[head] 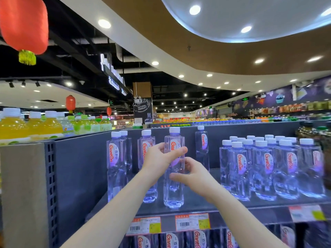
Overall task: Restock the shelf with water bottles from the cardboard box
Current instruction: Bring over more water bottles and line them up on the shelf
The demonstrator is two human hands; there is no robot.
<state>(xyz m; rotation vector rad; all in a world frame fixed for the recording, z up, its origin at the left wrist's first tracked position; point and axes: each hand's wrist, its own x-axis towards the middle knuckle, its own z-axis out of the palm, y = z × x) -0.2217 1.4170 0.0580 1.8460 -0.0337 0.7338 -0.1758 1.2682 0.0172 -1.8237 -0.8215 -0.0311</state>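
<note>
A clear water bottle point(174, 190) with a white cap and a red-lettered label stands near the front of the grey top shelf point(200, 204). My left hand point(161, 157) grips its upper body across the label. My right hand point(189, 173) curls round its middle from the right. More of the same bottles stand behind it: two at the left point(116, 161), one just behind my left hand point(146, 145), and one further back point(202, 147). A dense group of several bottles point(265, 167) fills the right side of the shelf. The cardboard box is out of view.
Price tags point(192, 221) hang on the shelf's front edge, with more water bottles point(170, 240) on the shelf below. Yellow and green drink bottles point(35, 126) line the neighbouring shelf at left. A grey perforated upright point(51, 190) borders the shelf's left end. Red lanterns point(25, 24) hang overhead.
</note>
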